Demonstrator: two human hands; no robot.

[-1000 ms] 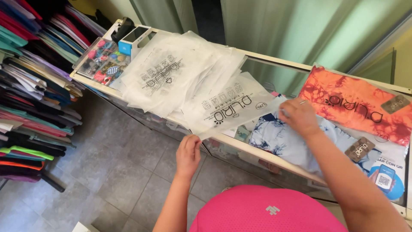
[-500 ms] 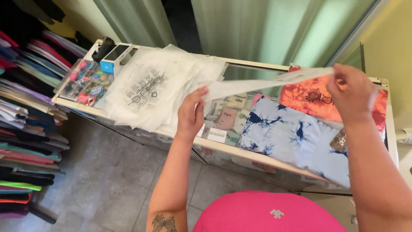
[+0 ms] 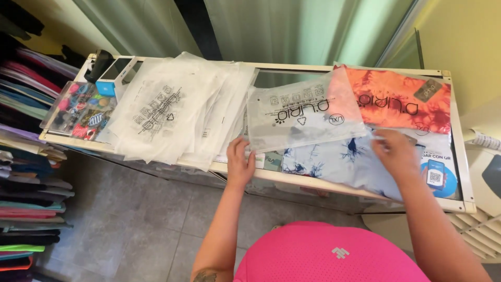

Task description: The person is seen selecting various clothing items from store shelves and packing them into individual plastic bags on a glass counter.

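Bag [image 3: 305,117] lay lengthwise left-right; our left hand [image 3: 239,164] pinched its near-left corner, right hand [image 3: 395,151] rested spread at its right.

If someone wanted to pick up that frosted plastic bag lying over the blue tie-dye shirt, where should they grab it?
Probably at its near left corner, from the person's side. The frosted plastic bag lies flat and limp over the blue tie-dye shirt, and that edge, where the left hand already touches it, is free. A thin sheet offers only edges to pinch.
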